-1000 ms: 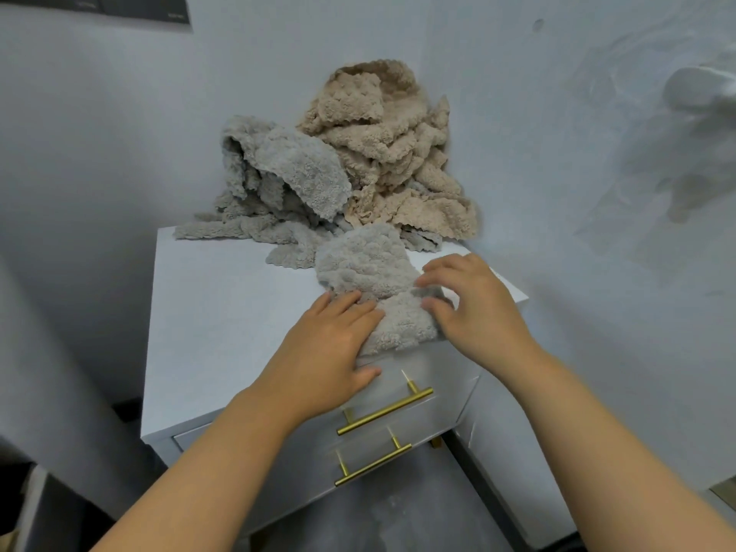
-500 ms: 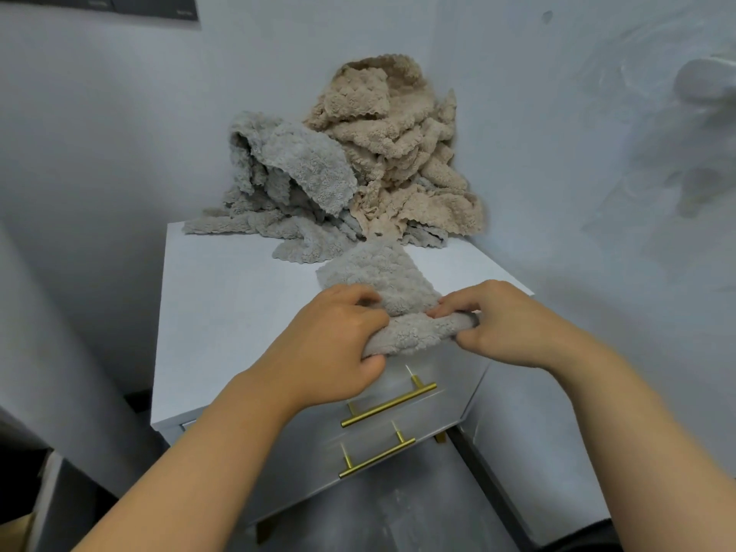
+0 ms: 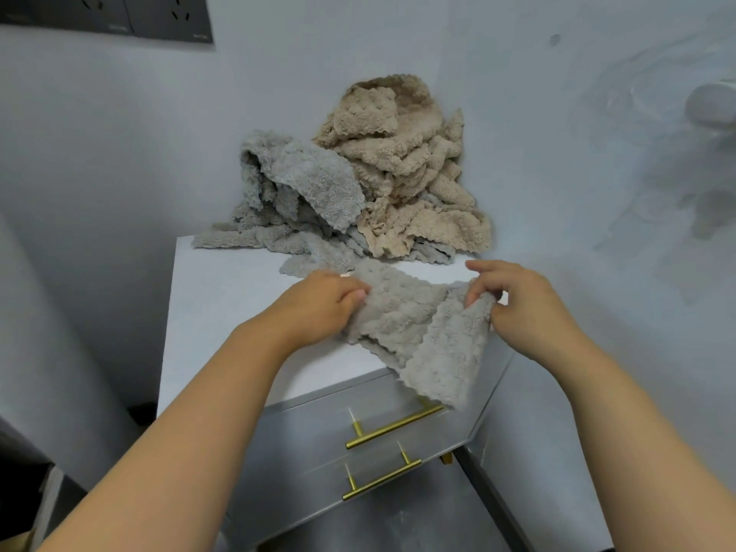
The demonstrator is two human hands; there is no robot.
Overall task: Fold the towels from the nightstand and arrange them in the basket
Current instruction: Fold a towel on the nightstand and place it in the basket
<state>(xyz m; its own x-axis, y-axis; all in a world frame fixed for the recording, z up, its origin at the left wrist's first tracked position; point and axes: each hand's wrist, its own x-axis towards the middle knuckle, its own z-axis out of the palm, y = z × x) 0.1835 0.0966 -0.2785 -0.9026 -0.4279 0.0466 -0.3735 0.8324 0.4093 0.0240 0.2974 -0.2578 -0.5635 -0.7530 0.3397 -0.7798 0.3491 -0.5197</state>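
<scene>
A small grey fleecy towel is lifted off the white nightstand near its front right corner. My left hand grips its left edge and my right hand pinches its upper right corner. The towel's lower flap hangs over the nightstand's front edge, above the drawers. Behind it, against the wall corner, lies a heap of grey towels on the left and beige towels on the right. No basket is in view.
The nightstand has two drawers with gold bar handles. Walls close it in behind and to the right. A dark socket panel sits high on the back wall. A white fitting sticks out of the right wall.
Both hands have taken hold of the grey towel and raised it off the nightstand, spreading it apart; before, it lay bunched under them at the front edge.
</scene>
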